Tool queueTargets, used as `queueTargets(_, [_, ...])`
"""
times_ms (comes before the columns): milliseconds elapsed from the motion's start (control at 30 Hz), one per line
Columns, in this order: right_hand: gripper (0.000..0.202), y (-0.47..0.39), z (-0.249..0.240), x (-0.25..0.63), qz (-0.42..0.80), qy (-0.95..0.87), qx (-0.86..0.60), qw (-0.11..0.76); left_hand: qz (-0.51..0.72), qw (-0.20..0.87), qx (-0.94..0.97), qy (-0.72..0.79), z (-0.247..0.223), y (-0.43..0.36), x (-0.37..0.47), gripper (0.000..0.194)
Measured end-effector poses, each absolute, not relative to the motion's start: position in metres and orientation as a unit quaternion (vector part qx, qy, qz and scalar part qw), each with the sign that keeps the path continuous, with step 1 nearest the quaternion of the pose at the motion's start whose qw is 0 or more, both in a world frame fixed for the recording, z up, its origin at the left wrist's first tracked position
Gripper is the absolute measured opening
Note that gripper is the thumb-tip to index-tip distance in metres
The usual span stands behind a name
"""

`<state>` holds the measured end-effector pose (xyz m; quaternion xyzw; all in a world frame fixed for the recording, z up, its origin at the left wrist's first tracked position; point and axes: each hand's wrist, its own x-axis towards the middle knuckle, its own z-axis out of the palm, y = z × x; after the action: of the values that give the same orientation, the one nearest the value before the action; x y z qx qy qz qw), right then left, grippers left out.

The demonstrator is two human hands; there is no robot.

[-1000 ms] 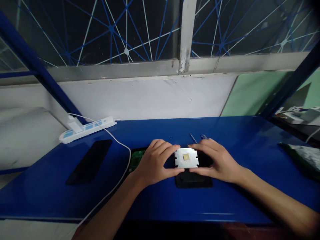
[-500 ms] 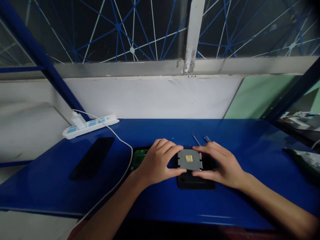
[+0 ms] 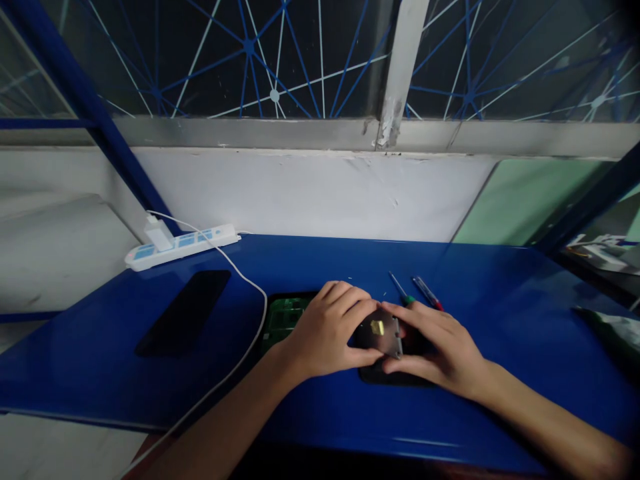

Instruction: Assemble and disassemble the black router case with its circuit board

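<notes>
Between my two hands I hold a small metal plate [image 3: 386, 341] with a yellow square at its middle. It is tilted and looks dark, with notches along its right edge. My left hand [image 3: 327, 327] grips its left side with thumb and fingers. On the right side, the thumb and fingers of my right hand [image 3: 447, 340] pinch it. Below the plate lies a flat black case piece [image 3: 395, 375], mostly covered. A green circuit board [image 3: 283, 317] in a dark frame lies left of my left hand, which partly hides it.
Behind my right hand lie a screwdriver [image 3: 401, 288] with a green handle and a clear tool [image 3: 427, 293] with a red end. A black phone-like slab [image 3: 185, 313], a white cable [image 3: 250, 327] and a power strip [image 3: 183, 248] are at left. A bag [image 3: 617, 333] lies far right.
The plate has tipped from facing me in pale grey to a darker, slanted angle. Both hands keep hold of it. The whole view has shifted slightly, and the two tools show more fully.
</notes>
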<state>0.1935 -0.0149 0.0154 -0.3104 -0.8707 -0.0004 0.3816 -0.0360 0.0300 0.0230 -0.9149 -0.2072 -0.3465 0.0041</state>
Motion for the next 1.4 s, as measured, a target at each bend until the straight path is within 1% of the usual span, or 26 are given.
queueTargets(133, [0.083,-0.016,0.019,0.195,0.009,-0.861,-0.333,0.385,-0.391,-0.002,-0.896,-0.211,0.026,0.027,-0.037,0.05])
queueTargets(333, [0.064,-0.01,0.015,0.197,0.014,-0.867,-0.325,0.376,-0.413,-0.056,-0.888,-0.195,0.027,0.022,-0.037,0.062])
queueTargets(467, [0.061,-0.011,0.015,0.192,0.038,-0.869,-0.318,0.377,-0.408,-0.082,-0.894,-0.165,0.025,0.021,-0.034,0.069])
queueTargets(633, [0.055,-0.012,0.015,0.189,0.056,-0.871,-0.306,0.381,-0.407,-0.077,-0.895,-0.163,0.024,0.021,-0.033,0.07])
queueTargets(733, [0.054,-0.011,0.015,0.19,0.051,-0.87,-0.313,0.377,-0.404,-0.061,-0.898,-0.163,0.025,0.022,-0.034,0.067])
queueTargets(867, [0.055,-0.007,0.016,0.195,-0.005,-0.866,-0.329,0.377,-0.418,-0.032,-0.893,-0.167,0.027,0.023,-0.038,0.057])
queueTargets(1000, [0.056,-0.004,0.018,0.202,-0.04,-0.862,-0.342,0.373,-0.418,-0.027,-0.89,-0.18,0.029,0.025,-0.042,0.056])
queueTargets(1267, [0.057,-0.001,0.018,0.213,-0.037,-0.862,-0.364,0.351,-0.406,-0.028,-0.891,-0.203,0.03,0.028,-0.045,0.056])
queueTargets(1400, [0.058,0.0,0.017,0.216,-0.025,-0.86,-0.364,0.356,-0.403,-0.02,-0.891,-0.209,0.029,0.031,-0.046,0.054])
